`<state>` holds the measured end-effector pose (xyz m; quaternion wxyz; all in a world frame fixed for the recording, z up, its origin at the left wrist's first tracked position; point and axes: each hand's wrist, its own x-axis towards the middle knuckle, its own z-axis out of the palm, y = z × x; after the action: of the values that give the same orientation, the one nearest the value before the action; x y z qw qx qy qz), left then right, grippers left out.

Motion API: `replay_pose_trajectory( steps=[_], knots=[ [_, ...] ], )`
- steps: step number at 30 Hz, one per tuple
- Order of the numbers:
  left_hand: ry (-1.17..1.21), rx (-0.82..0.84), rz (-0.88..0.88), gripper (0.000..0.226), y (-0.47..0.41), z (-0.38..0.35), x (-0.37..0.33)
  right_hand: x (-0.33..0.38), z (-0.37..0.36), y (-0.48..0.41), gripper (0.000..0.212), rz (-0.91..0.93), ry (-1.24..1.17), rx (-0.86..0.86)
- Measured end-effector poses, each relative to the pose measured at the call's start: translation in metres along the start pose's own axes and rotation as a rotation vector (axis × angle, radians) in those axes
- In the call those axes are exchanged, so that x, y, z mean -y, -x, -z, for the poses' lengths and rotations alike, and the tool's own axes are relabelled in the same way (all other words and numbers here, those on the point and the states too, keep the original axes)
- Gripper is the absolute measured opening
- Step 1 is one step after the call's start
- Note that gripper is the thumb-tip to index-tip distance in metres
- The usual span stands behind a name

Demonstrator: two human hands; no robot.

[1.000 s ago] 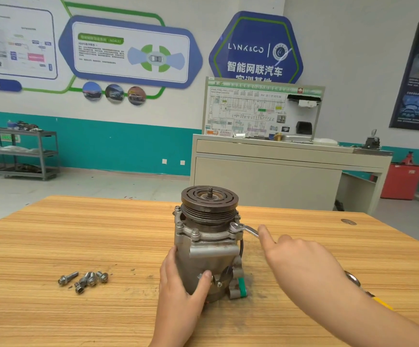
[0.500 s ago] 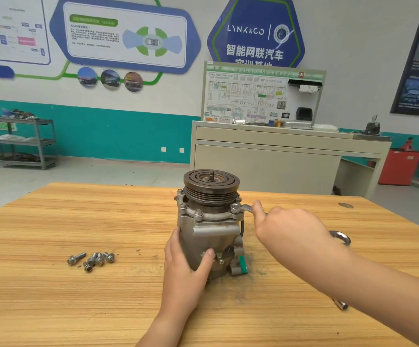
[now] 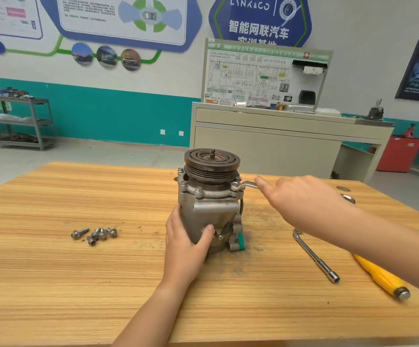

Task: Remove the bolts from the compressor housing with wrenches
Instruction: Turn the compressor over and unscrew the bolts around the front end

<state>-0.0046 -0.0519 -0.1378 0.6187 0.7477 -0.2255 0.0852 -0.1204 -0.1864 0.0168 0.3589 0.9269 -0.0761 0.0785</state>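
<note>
Compressor point(image 3: 211, 211) upright, pulley up | left hand point(image 3: 186, 244) grips it | right hand point(image 3: 303, 199) holds wrench point(image 3: 247, 185), handle rightward

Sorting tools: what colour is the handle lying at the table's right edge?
Yellow; the handle shows in the head view.

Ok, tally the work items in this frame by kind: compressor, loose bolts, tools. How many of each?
compressor: 1
loose bolts lying on the table: 5 (clustered, so it is a close read)
wrench set on a housing bolt: 1
steel socket bar: 1
yellow-handled tool: 1
Total: 9
</note>
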Motion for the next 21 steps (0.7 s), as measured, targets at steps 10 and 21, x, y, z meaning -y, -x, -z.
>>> replay_pose_trajectory(
  steps=[10,21],
  knots=[
    [0.02,0.011,0.001,0.085,-0.002,-0.001,0.002,0.0,-0.007,-0.007,0.054,0.008,0.053,-0.055],
    [0.025,0.008,-0.012,0.086,-0.003,-0.001,0.006,-0.008,-0.045,-0.077,0.024,-0.06,-0.075,-0.074]
  ],
)
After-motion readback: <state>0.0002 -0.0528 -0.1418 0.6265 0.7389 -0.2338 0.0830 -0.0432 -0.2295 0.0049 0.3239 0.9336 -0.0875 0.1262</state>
